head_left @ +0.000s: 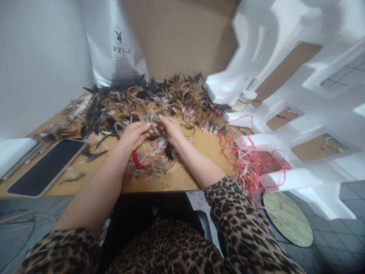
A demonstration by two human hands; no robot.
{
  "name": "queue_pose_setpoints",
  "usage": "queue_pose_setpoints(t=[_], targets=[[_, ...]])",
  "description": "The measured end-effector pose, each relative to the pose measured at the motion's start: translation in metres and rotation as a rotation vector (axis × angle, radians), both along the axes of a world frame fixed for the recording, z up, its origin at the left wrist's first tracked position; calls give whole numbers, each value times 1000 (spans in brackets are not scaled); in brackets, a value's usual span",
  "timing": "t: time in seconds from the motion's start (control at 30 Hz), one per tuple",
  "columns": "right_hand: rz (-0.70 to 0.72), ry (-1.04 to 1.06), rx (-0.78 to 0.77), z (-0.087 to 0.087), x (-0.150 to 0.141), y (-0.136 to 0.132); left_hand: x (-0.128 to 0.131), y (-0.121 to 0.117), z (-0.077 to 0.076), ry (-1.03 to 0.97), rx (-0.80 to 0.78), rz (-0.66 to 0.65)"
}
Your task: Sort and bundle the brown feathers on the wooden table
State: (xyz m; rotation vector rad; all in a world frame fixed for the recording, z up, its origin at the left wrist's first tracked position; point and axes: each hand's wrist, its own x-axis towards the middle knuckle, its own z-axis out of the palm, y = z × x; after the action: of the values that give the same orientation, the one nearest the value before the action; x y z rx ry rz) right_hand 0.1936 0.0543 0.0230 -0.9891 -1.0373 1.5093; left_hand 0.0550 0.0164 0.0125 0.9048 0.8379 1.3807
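Close together above the table (211, 160), my two hands pinch a small tuft of brown feathers (149, 113). My left hand (135, 134) has its thumb and fingertips closed at the tuft's lower end. From the other side, the fingers of my right hand (170, 128) are closed by the same tuft; their exact hold is partly hidden. A large pile of brown and black feathers (186, 93) lies just behind. Under my hands are loose feather bits (155, 167) with pale quills, and a red band (138, 160) lies beside my left wrist.
At the left lies a phone (45, 167). Tangled red and pink string (248, 167) hangs over the table's right edge by white foam packing pieces (273, 140). A white-lidded jar (245, 98) and a silver bag (114, 49) stand at the back. A round stool (288, 217) is below right.
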Motion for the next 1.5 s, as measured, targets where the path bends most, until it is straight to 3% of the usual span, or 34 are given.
queue_pose_setpoints(t=[0.17, 0.43, 0.7, 0.97, 1.07, 1.23, 1.5], targets=[[172, 16, 5, 0, -2, -4, 6, -4, 0, 87, -25, -60], [131, 70, 56, 2, 5, 4, -3, 4, 1, -148, -137, 43], [112, -16, 183, 0, -1, -3, 2, 1, -1, -24, -139, -28], [134, -120, 245, 2, -1, -6, 2, -1, 1, 130, -70, 5], [128, -268, 354, 1, 9, 4, 1, -1, 3, 116, -58, 64], [265, -783, 537, -3, 30, 20, -2, 2, 4, 15, -27, 164], [288, -1183, 709, -6, 24, 9, 0, 1, 7, -26, -44, 217]])
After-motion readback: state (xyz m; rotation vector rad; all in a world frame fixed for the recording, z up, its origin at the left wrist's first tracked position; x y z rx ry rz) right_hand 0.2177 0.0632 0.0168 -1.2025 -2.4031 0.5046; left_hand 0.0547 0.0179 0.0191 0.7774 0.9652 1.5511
